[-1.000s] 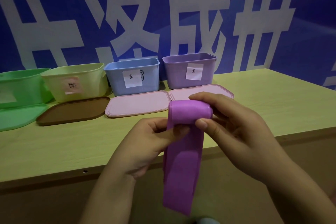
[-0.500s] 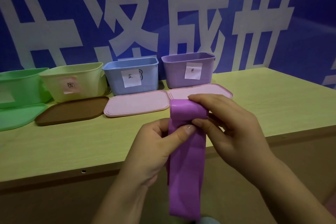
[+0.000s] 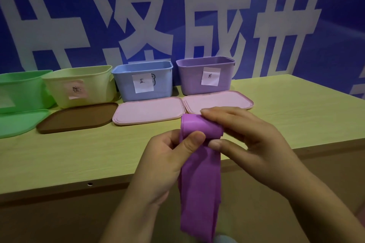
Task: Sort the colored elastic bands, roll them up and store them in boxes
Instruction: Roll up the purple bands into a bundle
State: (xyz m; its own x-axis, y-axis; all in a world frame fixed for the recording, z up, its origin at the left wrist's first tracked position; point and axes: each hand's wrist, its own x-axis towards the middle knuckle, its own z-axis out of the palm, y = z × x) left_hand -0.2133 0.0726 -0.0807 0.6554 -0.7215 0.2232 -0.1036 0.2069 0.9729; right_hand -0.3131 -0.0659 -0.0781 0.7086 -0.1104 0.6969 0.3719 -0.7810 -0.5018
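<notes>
Above the near edge of the table [image 3: 276, 108], both hands hold a purple band [image 3: 199, 179] in the air. Its top end is wound into a roll [image 3: 199, 126], and the loose tail hangs straight down past the table front to the bottom of the view. On the roll's left side, the left hand [image 3: 164, 162] pinches the band just under the roll, thumb across the front and the other fingers hidden behind. From the right, the right hand [image 3: 248, 140] grips the roll, fingers curled over its top and thumb pressed against the band below it. Along the back of the table stand four open boxes in a row: a green box [image 3: 21, 90], a yellow box [image 3: 79, 85], a blue box [image 3: 142, 81] and a purple box [image 3: 205, 77], the last three with paper labels on their fronts. Before them lie their lids flat: a green lid [image 3: 19, 122], a brown lid [image 3: 77, 117] and two pink lids [image 3: 150, 110] side by side, touching. Behind is a blue wall [image 3: 335, 25] with large white characters.
</notes>
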